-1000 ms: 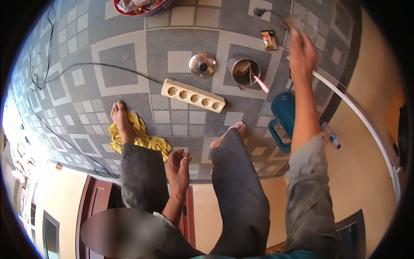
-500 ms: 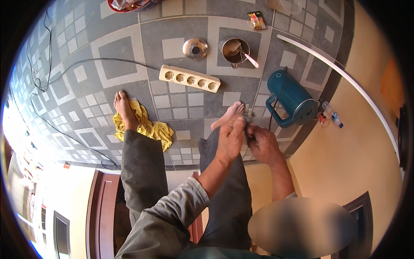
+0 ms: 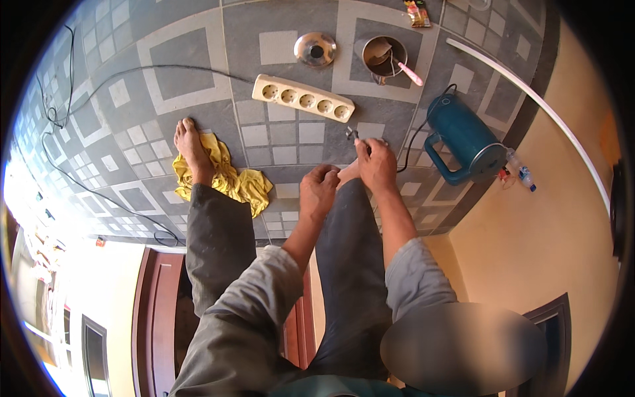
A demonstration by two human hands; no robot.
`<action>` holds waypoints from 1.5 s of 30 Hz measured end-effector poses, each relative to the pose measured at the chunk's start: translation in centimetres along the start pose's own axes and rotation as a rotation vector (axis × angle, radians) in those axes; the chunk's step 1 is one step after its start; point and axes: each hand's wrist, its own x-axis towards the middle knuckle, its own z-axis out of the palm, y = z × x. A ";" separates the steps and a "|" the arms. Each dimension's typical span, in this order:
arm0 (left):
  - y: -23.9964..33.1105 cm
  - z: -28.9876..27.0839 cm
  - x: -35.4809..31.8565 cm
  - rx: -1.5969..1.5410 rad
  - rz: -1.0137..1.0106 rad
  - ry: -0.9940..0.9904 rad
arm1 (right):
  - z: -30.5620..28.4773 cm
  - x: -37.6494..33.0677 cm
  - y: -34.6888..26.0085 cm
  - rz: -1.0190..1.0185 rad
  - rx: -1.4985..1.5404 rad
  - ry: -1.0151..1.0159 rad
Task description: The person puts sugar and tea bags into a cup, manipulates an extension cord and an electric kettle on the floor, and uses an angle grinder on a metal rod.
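Your right hand (image 3: 377, 164): fingers bent and pinching the rear of a plug, knuckles up, above your right foot (image 3: 348, 173).
Your left hand (image 3: 317, 190): thumb and fingertips drawn together, below and left of the right hand; whether they pinch anything you cannot be told from this view.
Dark cord (image 3: 411, 140): loops off the kettle and passes behind your right hand; its join with the plug is hidden.
Plug (image 3: 351, 134): ahead of your right fingertips, its front end toward the power strip, near the right-hand socket and apart from it.
White strip (image 3: 524, 85): long, ahead and to your right, bending toward the wall side.
Teal kettle (image 3: 466, 135): right of your right hand, well apart from it, handle on the side facing you.
Yellow cloth (image 3: 251, 190): crumpled on the floor beside your left foot (image 3: 192, 149).
Power strip (image 3: 297, 99): cream, five sockets in a row, ahead of both hands, lying at a slant.
Metal pot (image 3: 382, 61): beyond the strip's right end, a pink-handled utensil (image 3: 411, 74) leaning over its rim.
Metal lid (image 3: 315, 50): round, dark-centred, left of the pot and apart.
Plastic bottle (image 3: 523, 173): clear, blue-capped, just beside the kettle.
Packet (image 3: 418, 13): small, dark, beyond the pot.
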 end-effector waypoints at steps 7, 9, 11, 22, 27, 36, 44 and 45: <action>-1.9 -7.6 -3.3 -0.069 -0.088 0.065 | 2.5 3.8 -1.8 0.070 -0.147 -0.035; -1.5 -8.6 -4.0 -0.109 -0.117 0.054 | 3.2 4.4 -1.9 0.078 -0.166 -0.023; -1.2 -9.2 -4.4 -0.135 -0.126 0.046 | 3.7 5.0 -2.1 0.088 -0.187 -0.018; -0.7 -11.4 -4.5 -0.209 -0.147 0.026 | 4.8 6.6 -4.1 0.137 -0.317 -0.022; 0.3 -11.8 -4.5 -0.216 -0.150 0.008 | 5.3 6.8 -3.8 0.191 -0.296 0.034; 1.1 -12.3 -4.3 -0.215 -0.171 0.013 | 5.9 7.0 -4.6 0.300 -0.267 0.042; 1.1 -12.3 -2.7 -0.207 -0.096 -0.001 | 7.3 7.9 -4.2 0.312 -0.244 0.067; 1.1 -12.2 -2.6 -0.176 -0.080 -0.003 | 7.3 8.0 -4.2 0.319 -0.222 0.066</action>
